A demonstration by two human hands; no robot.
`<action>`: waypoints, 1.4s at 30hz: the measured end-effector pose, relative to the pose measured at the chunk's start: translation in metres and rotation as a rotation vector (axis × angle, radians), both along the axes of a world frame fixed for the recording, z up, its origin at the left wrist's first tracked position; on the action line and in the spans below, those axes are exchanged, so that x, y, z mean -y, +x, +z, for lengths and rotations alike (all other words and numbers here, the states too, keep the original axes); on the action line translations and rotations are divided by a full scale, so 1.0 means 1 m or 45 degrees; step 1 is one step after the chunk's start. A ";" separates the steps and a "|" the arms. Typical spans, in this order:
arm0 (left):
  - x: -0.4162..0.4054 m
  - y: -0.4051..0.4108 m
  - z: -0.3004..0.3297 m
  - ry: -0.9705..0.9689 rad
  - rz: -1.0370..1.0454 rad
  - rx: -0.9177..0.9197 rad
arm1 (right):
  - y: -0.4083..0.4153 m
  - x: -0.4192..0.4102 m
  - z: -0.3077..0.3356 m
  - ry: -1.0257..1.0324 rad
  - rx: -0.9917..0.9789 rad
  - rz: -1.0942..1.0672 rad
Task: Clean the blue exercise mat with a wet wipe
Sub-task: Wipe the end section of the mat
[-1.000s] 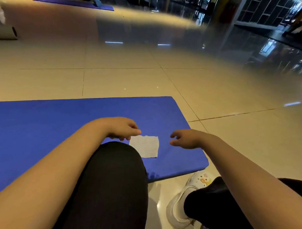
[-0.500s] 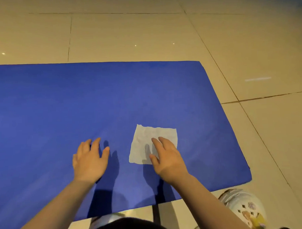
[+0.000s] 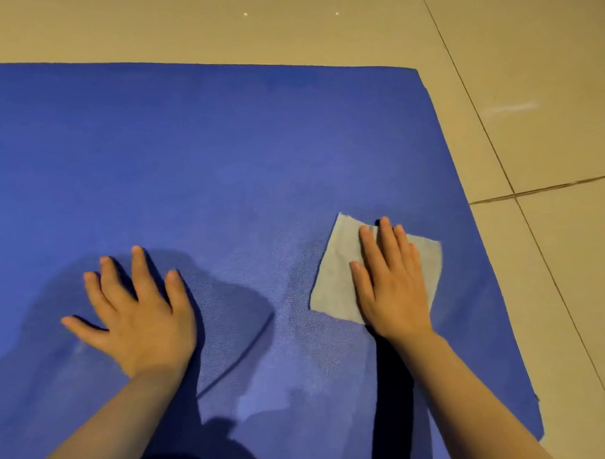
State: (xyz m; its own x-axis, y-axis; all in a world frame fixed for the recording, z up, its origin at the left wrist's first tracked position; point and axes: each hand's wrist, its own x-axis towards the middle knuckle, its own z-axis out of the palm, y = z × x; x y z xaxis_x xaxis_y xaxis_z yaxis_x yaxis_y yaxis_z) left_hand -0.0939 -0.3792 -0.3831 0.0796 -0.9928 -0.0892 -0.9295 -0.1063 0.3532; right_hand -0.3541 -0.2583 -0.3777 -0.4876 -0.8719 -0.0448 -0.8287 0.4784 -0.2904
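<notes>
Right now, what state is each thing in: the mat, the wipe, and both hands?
blue mat: unrolled flat on the tiled floor.
wet wipe: spread on the mat, under the right hand.
right hand: flat, fingers straight, pressing the wipe.
left hand: flat, fingers spread on the bare mat.

An indoor exercise or gym-like space is being suggested: a blue exercise mat [image 3: 223, 163] is being laid flat on a glossy beige tiled floor [image 3: 546, 83] with dark grout lines.
</notes>
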 end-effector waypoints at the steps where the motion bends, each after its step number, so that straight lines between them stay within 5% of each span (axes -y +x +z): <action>1: 0.000 0.000 0.000 -0.002 0.003 0.011 | -0.025 0.000 0.001 0.028 -0.036 -0.043; 7: 0.003 -0.012 0.001 -0.016 0.047 0.064 | -0.133 0.009 0.007 0.125 -0.221 -0.469; 11: 0.000 -0.012 -0.003 -0.091 0.075 0.095 | -0.088 0.065 -0.001 -0.006 -0.121 -0.564; 18: -0.002 -0.011 -0.010 -0.187 0.052 0.169 | 0.092 0.134 -0.011 -0.170 -0.074 0.291; 21: -0.002 -0.011 -0.010 -0.193 0.042 0.181 | 0.070 0.125 -0.012 -0.176 -0.033 0.529; 28: -0.001 -0.010 -0.011 -0.162 0.038 0.173 | -0.124 0.049 -0.005 0.091 -0.145 -0.356; 33: 0.001 -0.010 -0.008 -0.101 0.048 0.135 | -0.097 0.068 0.003 0.056 -0.069 -0.810; 39: 0.003 -0.011 -0.007 -0.087 0.047 0.149 | 0.035 0.124 -0.012 -0.120 -0.050 -0.275; 42: 0.000 -0.006 -0.014 -0.139 0.027 0.192 | 0.097 0.135 0.001 -0.180 0.149 0.382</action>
